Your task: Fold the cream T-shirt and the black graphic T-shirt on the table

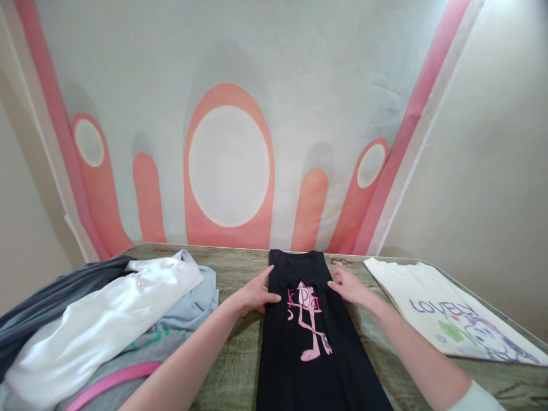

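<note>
A black T-shirt (308, 342) with a pink cartoon print lies folded into a long narrow strip down the middle of the wooden table (235, 365). My left hand (256, 294) rests on the shirt's left edge near the top, fingers stretched out and thumb on the cloth. At the right edge, at about the same height, my right hand (349, 286) lies flat with its fingers spread. Neither hand grips anything.
A heap of clothes sits at the left: a white garment (107, 319), a light blue one (197, 302), dark grey cloth (47, 297) and a grey piece with a pink band (115, 379). A folded cream T-shirt (454, 314) with a coloured print lies at the right. A patterned wall stands behind.
</note>
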`<state>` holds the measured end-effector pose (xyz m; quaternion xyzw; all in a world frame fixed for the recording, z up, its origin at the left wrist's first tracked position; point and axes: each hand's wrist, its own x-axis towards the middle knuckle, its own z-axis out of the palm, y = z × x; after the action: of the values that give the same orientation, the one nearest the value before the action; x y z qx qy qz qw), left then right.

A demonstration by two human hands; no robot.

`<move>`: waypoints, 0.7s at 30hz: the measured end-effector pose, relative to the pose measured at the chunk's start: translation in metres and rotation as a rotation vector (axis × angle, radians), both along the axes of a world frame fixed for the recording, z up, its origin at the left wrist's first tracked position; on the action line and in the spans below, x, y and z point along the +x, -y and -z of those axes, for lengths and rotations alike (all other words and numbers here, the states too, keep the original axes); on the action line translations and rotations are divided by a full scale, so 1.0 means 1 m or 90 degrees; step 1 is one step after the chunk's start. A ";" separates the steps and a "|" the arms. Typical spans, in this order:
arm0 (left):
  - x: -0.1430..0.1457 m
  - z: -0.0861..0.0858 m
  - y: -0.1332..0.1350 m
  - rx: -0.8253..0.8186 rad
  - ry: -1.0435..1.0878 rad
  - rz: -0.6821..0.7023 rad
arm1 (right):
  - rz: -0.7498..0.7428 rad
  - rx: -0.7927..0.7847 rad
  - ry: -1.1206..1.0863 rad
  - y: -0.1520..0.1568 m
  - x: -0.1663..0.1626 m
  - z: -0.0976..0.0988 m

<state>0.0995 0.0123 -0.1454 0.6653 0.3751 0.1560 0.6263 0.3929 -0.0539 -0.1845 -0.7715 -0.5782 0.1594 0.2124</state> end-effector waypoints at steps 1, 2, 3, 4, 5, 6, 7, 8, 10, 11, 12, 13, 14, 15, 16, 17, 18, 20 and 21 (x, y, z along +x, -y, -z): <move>-0.001 -0.002 0.002 -0.018 -0.002 0.033 | -0.009 -0.040 -0.068 0.003 0.001 -0.002; -0.002 -0.003 0.003 -0.031 -0.004 0.061 | -0.021 -0.077 -0.138 0.006 0.003 -0.003; -0.003 -0.004 0.004 -0.037 -0.005 0.083 | -0.037 -0.107 -0.200 0.009 0.005 -0.005; -0.004 -0.003 0.004 -0.037 -0.008 0.103 | -0.056 -0.129 -0.253 0.013 0.006 -0.008; -0.005 -0.003 0.003 -0.028 -0.013 0.120 | -0.078 -0.148 -0.294 0.017 0.008 -0.011; -0.006 -0.002 0.002 -0.014 -0.020 0.137 | -0.103 -0.166 -0.325 0.021 0.009 -0.014; -0.007 -0.002 0.001 0.000 -0.028 0.159 | -0.129 -0.188 -0.346 0.025 0.010 -0.018; -0.008 -0.002 0.000 0.006 -0.043 0.191 | -0.158 -0.215 -0.361 0.029 0.010 -0.023; -0.012 -0.006 -0.002 -0.019 -0.095 0.295 | -0.228 -0.301 -0.384 0.035 0.011 -0.030; -0.014 -0.009 -0.002 -0.052 -0.133 0.363 | -0.266 -0.360 -0.391 0.038 0.011 -0.033; -0.016 -0.013 -0.003 -0.090 -0.174 0.428 | -0.300 -0.419 -0.394 0.039 0.011 -0.035; -0.019 -0.018 -0.003 -0.122 -0.212 0.481 | -0.323 -0.467 -0.390 0.038 0.011 -0.036; -0.021 -0.022 -0.004 -0.140 -0.241 0.510 | -0.332 -0.490 -0.378 0.037 0.012 -0.035; -0.023 -0.026 -0.006 -0.133 -0.261 0.510 | -0.324 -0.480 -0.359 0.034 0.013 -0.034; -0.024 -0.028 -0.008 -0.097 -0.271 0.478 | -0.300 -0.431 -0.336 0.030 0.014 -0.032; -0.024 -0.029 -0.010 -0.027 -0.270 0.413 | -0.261 -0.346 -0.305 0.025 0.016 -0.028; -0.023 -0.028 -0.013 0.071 -0.264 0.327 | -0.220 -0.244 -0.262 0.019 0.017 -0.024; -0.017 -0.019 -0.018 0.319 -0.232 0.135 | -0.150 -0.014 -0.144 0.007 0.017 -0.014; -0.012 -0.011 -0.021 0.444 -0.210 0.060 | -0.130 0.089 -0.079 0.002 0.016 -0.007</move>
<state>0.0872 0.0334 -0.1341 0.8709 0.3643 0.1364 0.3005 0.4091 -0.0556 -0.1772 -0.6805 -0.6493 0.1870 0.2835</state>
